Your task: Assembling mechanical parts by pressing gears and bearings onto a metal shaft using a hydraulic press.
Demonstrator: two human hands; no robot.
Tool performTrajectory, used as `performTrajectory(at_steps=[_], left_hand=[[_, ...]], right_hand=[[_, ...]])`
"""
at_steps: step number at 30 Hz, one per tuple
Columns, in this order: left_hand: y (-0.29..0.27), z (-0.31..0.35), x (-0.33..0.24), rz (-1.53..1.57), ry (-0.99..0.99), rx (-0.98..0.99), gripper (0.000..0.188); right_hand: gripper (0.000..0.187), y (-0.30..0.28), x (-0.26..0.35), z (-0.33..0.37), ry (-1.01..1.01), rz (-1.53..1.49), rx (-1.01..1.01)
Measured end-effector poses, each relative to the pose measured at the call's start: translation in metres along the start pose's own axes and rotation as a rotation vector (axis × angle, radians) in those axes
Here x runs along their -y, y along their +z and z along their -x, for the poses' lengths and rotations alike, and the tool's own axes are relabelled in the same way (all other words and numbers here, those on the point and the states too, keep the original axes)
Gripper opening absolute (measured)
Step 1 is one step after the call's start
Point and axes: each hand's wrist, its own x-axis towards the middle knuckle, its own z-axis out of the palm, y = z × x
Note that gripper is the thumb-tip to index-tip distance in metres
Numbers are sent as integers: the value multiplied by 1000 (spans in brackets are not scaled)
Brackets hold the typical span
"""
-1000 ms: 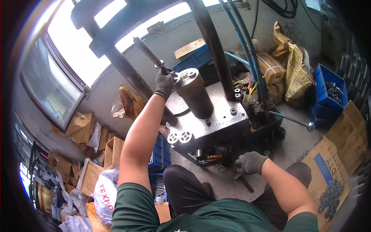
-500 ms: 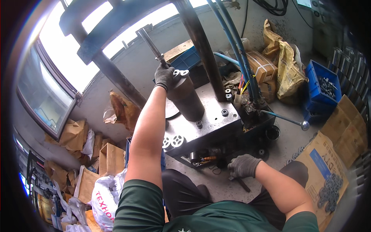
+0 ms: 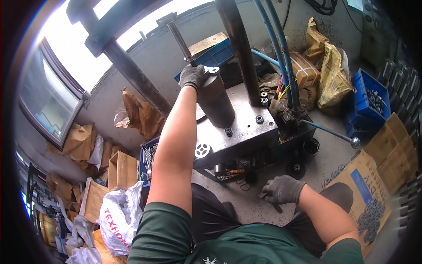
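Observation:
My left hand (image 3: 192,77), in a dark grey glove, is closed round the lower, dark end of a metal rod (image 3: 179,40) that has a collar near the grip. It is beside the top of a thick dark metal cylinder (image 3: 216,103) standing on a steel press table. White ring-shaped parts (image 3: 213,70) lie on the cylinder's top. My right hand (image 3: 284,189), also gloved, hangs over the floor with fingers curled. A dark bar (image 3: 278,207) shows just below it; whether the fingers hold it cannot be made out.
Small bearings (image 3: 259,119) and a white spoked disc (image 3: 202,150) rest on the steel table (image 3: 246,99). Dark press columns (image 3: 238,48) rise behind. A ball-ended lever (image 3: 355,142) juts out right. Blue bins (image 3: 369,99), cardboard (image 3: 358,185) and sacks (image 3: 118,220) surround me.
The view has shifted slightly. My left hand stays on the rod beside the cylinder's top. My right hand remains low and curled, and less of the dark bar shows under it.

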Motion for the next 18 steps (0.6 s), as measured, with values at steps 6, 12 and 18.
performTrajectory(at_steps=[6, 12, 18], left_hand=[[14, 25, -12, 100, 73, -169, 47], [22, 7, 8, 327, 210, -297, 38], [21, 3, 13, 359, 191, -265, 31]], right_hand=[[44, 15, -15, 7, 49, -25, -43], [40, -11, -12, 24, 10, 9, -219], [33, -106, 0, 93, -76, 86, -727]])
